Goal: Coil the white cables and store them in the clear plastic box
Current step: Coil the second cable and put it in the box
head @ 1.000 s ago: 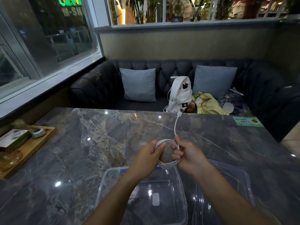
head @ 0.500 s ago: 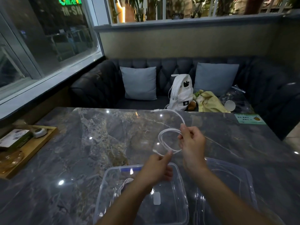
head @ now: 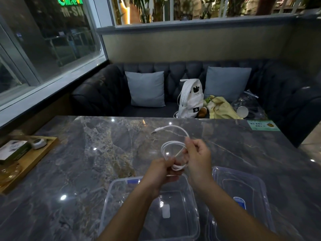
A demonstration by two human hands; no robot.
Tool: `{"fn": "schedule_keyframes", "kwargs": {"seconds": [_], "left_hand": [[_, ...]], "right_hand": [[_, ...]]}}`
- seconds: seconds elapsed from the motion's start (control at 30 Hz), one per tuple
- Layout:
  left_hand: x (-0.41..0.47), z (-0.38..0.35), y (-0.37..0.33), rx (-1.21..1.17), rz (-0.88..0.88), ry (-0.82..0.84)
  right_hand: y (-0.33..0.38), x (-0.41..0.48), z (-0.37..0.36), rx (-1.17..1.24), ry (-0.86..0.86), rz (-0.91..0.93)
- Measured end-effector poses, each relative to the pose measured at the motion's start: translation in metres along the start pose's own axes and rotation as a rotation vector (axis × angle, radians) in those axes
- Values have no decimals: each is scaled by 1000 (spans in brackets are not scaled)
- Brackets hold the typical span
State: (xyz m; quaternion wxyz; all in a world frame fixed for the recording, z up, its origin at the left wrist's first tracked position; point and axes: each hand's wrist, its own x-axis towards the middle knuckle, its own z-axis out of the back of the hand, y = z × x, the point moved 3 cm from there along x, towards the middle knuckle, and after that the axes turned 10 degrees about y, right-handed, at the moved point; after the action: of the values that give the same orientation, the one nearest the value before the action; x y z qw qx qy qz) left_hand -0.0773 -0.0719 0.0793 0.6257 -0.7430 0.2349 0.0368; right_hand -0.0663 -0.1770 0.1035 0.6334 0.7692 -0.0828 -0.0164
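Observation:
A white cable (head: 171, 145) is wound into a small coil in the air above the table, just beyond the clear plastic box (head: 111, 197). My left hand (head: 162, 169) pinches the near side of the coil. My right hand (head: 197, 157) grips its right side, fingers closed on the strands. The cable's loose tail arcs up and left from my right hand, ending in a plug (head: 153, 132) that hangs free over the marble. My left forearm crosses over the open box, hiding part of its inside.
The box's clear lid (head: 260, 192) lies to the right of the box. A wooden tray (head: 34, 159) with small items sits at the table's left edge. A green card (head: 263, 125) lies far right. Beyond the table is a dark sofa with cushions and a white backpack (head: 191, 99).
The coil has gained a loop as my right hand swept the tail round. The free end has shortened and swung left. My left hand rose to pinch the coil's near side.

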Motion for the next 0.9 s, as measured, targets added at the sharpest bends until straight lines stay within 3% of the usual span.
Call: {"fn": "schedule_keyframes", "kwargs": {"seconds": [0.17,0.33,0.47,0.53,0.63,0.73,0.9], "left_hand": [[-2,2,1,131,-159,18],[-5,8,4,20,-101,125],[-6,8,1,64,-111,16],[-11,6,-3,259,-248,-200],[-23,-1,-6,754,-511,-504],[-24,-7,-5,1167,-494,-540],[-19,-10,-6,1252,-468,-557]], "right_hand": [[-3,6,9,260,-47,-178],[8,5,4,328,152,-212],[10,4,2,340,239,-244],[6,2,1,293,209,-242],[0,3,2,311,125,-235],[1,3,4,282,104,-213],[2,-8,-4,202,189,-192]]}}
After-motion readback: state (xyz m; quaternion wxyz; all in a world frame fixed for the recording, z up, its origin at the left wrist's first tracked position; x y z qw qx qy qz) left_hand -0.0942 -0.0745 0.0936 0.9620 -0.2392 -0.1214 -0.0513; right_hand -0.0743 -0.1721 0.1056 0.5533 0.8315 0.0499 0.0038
